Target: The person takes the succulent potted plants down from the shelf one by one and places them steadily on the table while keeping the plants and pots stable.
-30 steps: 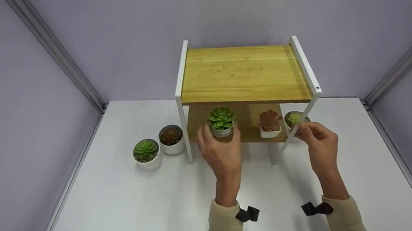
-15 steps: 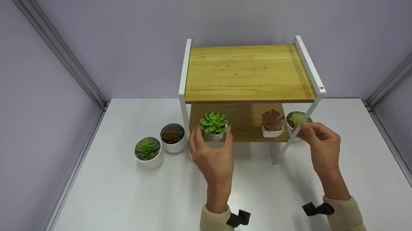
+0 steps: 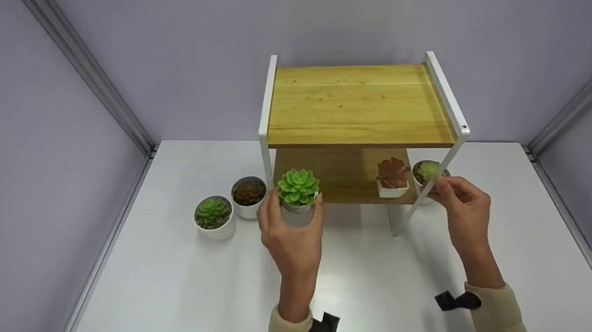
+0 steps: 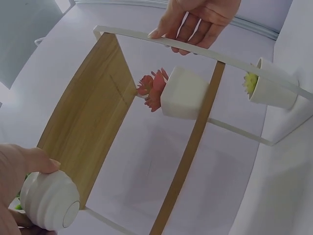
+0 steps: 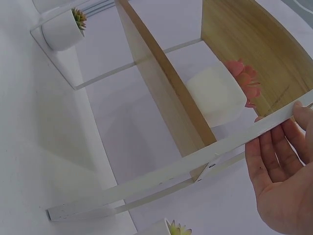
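My left hand (image 3: pixel 293 244) grips a bright green succulent (image 3: pixel 298 187) by its pot, thumb on one side and fingers on the other. The white ribbed pot (image 4: pixel 51 200) is tilted in the left wrist view and held off the shelf, in front of its lower board. With thumb and fingers my right hand (image 3: pixel 463 204) pinches the white front right post (image 5: pixel 244 137) of the two-tier wooden shelf (image 3: pixel 357 104). A reddish succulent (image 3: pixel 393 174) in a square white pot stands at the right end of the lower board (image 3: pixel 343 175).
Left of the shelf, a green potted succulent (image 3: pixel 213 213) and a brown one (image 3: pixel 248 193) stand on the white table (image 3: pixel 180 294). A yellow-green potted succulent (image 3: pixel 425 170) sits behind the right post, partly hidden. Pale panels (image 3: pixel 348 16) enclose the table's back and sides.
My left hand has moved left and toward me with the green succulent, away from above the lower board. My right hand keeps its hold on the post.
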### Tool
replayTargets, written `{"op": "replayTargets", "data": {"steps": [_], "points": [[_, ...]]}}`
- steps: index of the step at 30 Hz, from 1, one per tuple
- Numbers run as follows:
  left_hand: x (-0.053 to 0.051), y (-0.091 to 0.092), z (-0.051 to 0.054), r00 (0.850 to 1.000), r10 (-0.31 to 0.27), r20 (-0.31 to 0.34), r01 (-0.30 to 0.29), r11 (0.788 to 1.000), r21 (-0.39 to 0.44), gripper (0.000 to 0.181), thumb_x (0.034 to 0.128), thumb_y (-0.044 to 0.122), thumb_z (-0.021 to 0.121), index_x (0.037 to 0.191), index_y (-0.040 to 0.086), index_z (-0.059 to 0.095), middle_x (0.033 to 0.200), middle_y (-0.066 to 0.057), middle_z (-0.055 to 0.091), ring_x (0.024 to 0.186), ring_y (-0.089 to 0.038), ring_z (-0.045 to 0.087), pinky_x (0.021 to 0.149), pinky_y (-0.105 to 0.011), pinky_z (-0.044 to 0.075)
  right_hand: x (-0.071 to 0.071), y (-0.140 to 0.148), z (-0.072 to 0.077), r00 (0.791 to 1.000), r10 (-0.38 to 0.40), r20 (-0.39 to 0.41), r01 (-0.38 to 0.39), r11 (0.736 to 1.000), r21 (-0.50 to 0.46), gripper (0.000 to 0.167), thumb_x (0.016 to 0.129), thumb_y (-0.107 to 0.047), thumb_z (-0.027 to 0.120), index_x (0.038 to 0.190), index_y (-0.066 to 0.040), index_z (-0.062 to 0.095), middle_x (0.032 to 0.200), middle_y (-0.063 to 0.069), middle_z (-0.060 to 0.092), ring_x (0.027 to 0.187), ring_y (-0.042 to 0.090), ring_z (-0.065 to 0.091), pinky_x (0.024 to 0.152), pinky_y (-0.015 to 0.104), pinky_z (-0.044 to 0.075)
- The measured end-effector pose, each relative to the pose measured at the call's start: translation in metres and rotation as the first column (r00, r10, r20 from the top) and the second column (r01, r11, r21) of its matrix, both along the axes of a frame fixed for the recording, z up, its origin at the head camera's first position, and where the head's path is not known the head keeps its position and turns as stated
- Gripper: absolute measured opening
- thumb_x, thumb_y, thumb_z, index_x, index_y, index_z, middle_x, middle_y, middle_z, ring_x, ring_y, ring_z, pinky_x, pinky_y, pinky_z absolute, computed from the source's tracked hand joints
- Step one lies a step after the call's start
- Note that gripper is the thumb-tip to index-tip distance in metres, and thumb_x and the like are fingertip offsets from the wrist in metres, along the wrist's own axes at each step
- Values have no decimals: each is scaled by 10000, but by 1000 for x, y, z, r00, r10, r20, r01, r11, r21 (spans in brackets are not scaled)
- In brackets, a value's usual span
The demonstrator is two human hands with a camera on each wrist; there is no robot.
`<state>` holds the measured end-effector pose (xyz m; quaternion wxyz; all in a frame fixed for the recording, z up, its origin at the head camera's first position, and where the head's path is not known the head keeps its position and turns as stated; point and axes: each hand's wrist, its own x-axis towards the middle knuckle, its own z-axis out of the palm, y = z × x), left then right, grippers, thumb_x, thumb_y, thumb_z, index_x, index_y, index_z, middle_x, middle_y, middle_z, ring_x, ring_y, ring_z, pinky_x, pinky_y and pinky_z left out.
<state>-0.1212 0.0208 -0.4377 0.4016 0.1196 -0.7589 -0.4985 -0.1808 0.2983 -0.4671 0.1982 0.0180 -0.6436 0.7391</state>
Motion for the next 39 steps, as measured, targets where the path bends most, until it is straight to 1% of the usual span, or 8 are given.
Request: {"op": "replayTargets", "data": {"steps": [4, 6, 12, 18, 23, 30, 35, 39], "points": [[4, -7, -6, 1000, -22, -17, 22, 999, -47, 666, 761, 178, 960, 1306, -59, 661, 1291, -228, 642, 1279, -365, 641, 1051, -539, 568, 0, 1, 0, 1000, -3, 2, 3, 1000, 5, 292, 1010, -64, 691, 1089, 217, 678, 956, 170, 774, 869, 173, 794, 865, 300, 643], [4, -13, -9, 999, -35, -24, 34, 997, -64, 673, 748, 170, 967, 1301, -65, 665, 1280, -234, 648, 1263, -369, 651, 1040, -542, 574, 0, 1, 0, 1000, -1, 4, 1, 1000, 12, 294, 1010, -62, 690, 1095, 219, 675, 944, 129, 780, 870, 158, 790, 867, 296, 642], [5, -36, -14, 996, -81, -34, 78, 994, -72, 651, 736, 156, 971, 1277, -62, 682, 1255, -239, 678, 1218, -368, 685, 1006, -546, 591, 0, 0, 0, 1000, 10, 8, -10, 1000, 24, 307, 1009, -56, 689, 1112, 233, 661, 935, 75, 785, 880, 158, 787, 866, 294, 642], [9, -62, -20, 992, -125, -11, 123, 985, -123, 654, 739, 158, 969, 1274, -80, 676, 1264, -245, 681, 1204, -376, 695, 1005, -526, 594, 0, 0, 2, 1000, 6, 12, -6, 1000, 30, 294, 1011, -65, 690, 1103, 214, 677, 936, 79, 786, 881, 178, 791, 866, 290, 642], [13, -82, -31, 994, -107, 2, 106, 983, -152, 665, 735, 141, 967, 1281, -96, 670, 1270, -268, 680, 1173, -401, 704, 965, -537, 608, 0, -1, 2, 1000, 9, 11, -9, 1000, 10, 292, 1013, -55, 683, 1100, 223, 669, 927, 80, 777, 874, 168, 785, 861, 291, 643], [14, -108, -50, 990, -143, -14, 141, 984, -107, 664, 732, 85, 961, 1293, -112, 664, 1286, -275, 680, 1237, -415, 681, 990, -537, 591, -1, 0, 0, 1000, 8, 15, -8, 1000, 1, 267, 1012, -60, 686, 1080, 198, 690, 934, 86, 774, 880, 173, 784, 862, 297, 644], [10, -123, -62, 978, -208, 19, 209, 975, -79, 695, 732, 67, 962, 1327, -100, 644, 1314, -245, 663, 1272, -373, 663, 1043, -476, 558, 0, 1, -2, 1000, 6, 5, -6, 1000, -13, 283, 1011, -47, 683, 1083, 225, 668, 933, 117, 779, 882, 206, 792, 858, 301, 645], [8, -134, -73, 966, -252, 65, 257, 963, -79, 727, 741, 97, 965, 1356, -89, 626, 1337, -227, 648, 1288, -357, 654, 1083, -311, 532, 1, 1, -3, 1000, 3, -3, -3, 1000, -22, 267, 1011, -31, 675, 1079, 227, 668, 913, 86, 780, 876, 182, 794, 845, 294, 646]]}}
